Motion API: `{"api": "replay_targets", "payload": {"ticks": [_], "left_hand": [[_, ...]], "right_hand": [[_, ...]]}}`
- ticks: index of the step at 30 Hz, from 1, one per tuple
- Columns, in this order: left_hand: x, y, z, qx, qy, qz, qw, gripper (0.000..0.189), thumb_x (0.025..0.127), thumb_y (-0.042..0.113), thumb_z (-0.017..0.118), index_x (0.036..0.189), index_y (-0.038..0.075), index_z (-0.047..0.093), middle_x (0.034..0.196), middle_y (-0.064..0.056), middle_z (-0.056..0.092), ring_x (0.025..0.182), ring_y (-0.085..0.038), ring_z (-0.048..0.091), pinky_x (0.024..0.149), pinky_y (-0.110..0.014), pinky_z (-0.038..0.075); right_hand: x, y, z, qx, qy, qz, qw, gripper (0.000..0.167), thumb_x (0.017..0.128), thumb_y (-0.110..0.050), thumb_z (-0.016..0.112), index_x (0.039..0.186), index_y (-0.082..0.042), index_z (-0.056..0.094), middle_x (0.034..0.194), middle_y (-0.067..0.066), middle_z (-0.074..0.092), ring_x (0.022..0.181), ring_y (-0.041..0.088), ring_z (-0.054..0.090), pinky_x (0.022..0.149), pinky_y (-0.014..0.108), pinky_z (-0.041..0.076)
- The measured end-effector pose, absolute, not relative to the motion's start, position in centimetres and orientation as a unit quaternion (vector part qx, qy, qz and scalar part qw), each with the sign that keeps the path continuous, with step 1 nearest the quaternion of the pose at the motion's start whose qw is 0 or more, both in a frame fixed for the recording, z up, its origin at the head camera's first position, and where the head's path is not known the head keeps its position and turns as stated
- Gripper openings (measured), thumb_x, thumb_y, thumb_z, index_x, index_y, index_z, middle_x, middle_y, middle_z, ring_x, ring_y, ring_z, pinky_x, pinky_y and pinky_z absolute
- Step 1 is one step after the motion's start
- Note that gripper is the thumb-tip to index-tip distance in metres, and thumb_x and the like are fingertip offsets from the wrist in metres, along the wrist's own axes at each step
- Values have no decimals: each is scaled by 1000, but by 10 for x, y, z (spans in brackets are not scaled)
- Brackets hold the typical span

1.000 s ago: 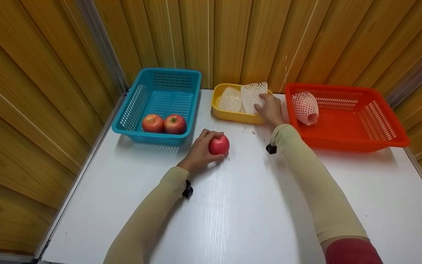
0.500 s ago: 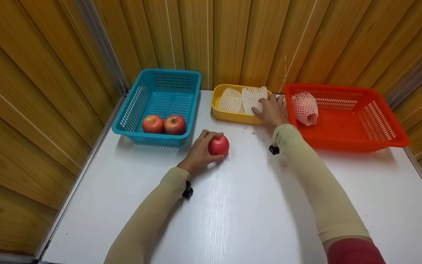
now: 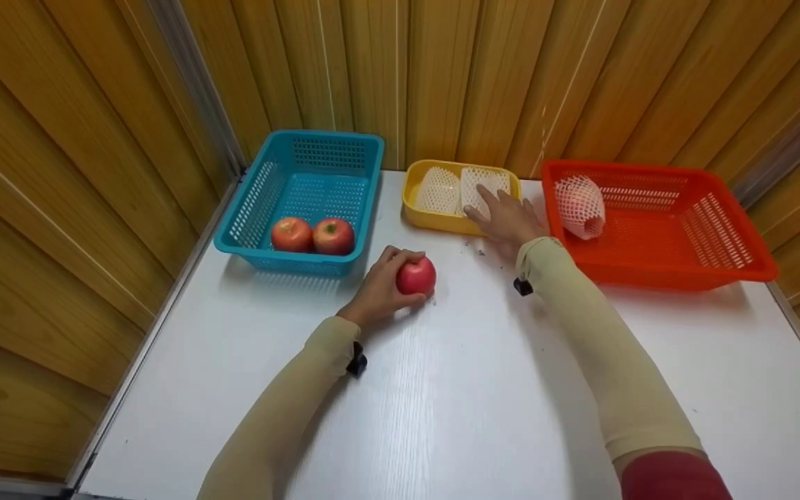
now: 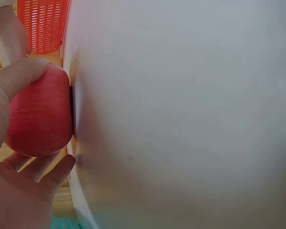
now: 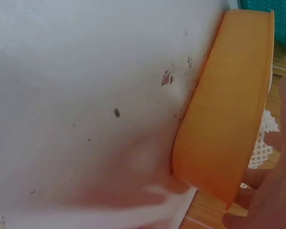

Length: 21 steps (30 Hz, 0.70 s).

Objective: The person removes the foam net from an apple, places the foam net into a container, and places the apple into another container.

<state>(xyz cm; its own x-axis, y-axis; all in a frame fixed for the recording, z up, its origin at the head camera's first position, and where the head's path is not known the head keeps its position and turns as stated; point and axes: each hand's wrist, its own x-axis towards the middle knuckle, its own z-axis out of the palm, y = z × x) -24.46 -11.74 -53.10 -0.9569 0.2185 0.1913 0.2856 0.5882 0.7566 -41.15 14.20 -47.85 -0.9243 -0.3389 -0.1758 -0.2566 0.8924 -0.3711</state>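
My left hand (image 3: 376,288) grips a red apple (image 3: 417,276) that rests on the white table. In the left wrist view, thumb and fingers lie on opposite sides of the apple (image 4: 40,112). Over the right front of a yellow box (image 3: 442,221) is my right hand (image 3: 509,219), its fingers spread and nothing held. A white foam fruit net (image 3: 475,179) lies in the box below those fingers, beside a second foam net (image 3: 438,189). From the right wrist, I see fingers past the box's rim near the net (image 5: 262,155); whether they touch it I cannot tell.
At the back left stands a blue basket (image 3: 296,258) with two apples (image 3: 313,236) in it. A red basket (image 3: 664,271) on the right holds a netted apple (image 3: 579,203). Wood-panelled walls (image 3: 435,76) enclose the table (image 3: 442,403).
The foam net under my right hand has gone from standing up above the yellow box to lying down inside it. My right hand has let go of it. The left hand stays on the apple.
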Motion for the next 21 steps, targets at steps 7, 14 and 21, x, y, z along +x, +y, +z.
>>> {"api": "replay_targets", "payload": {"ticks": [7, 14, 21], "left_hand": [[-246, -118, -533, -145, -891, -429, 40, 73, 79, 22, 91, 143, 21, 55, 135, -1, 49, 128, -21, 49, 102, -36, 52], [-246, -119, -533, -148, -889, -431, 42, 72, 79, 21, 91, 142, 20, 56, 135, -2, 50, 127, -21, 49, 102, -35, 52], [-246, -118, -533, -154, -888, -431, 49, 73, 79, 19, 91, 142, 18, 55, 134, -3, 51, 126, -22, 50, 101, -36, 53]], "right_hand": [[-405, 144, -476, -167, 965, -146, 138, 79, 97, -79, 27, 165, -39, 16, 172, 10, 11, 158, 36, 5, 120, 63, -11], [-402, 145, -476, -149, 966, -127, 169, 84, 93, -83, 28, 164, -38, 21, 171, 12, 18, 157, 37, 8, 117, 67, -13], [-407, 145, -476, -161, 963, -119, 183, 89, 91, -86, 24, 164, -35, 22, 170, 13, 18, 157, 37, 7, 117, 67, -14]]}}
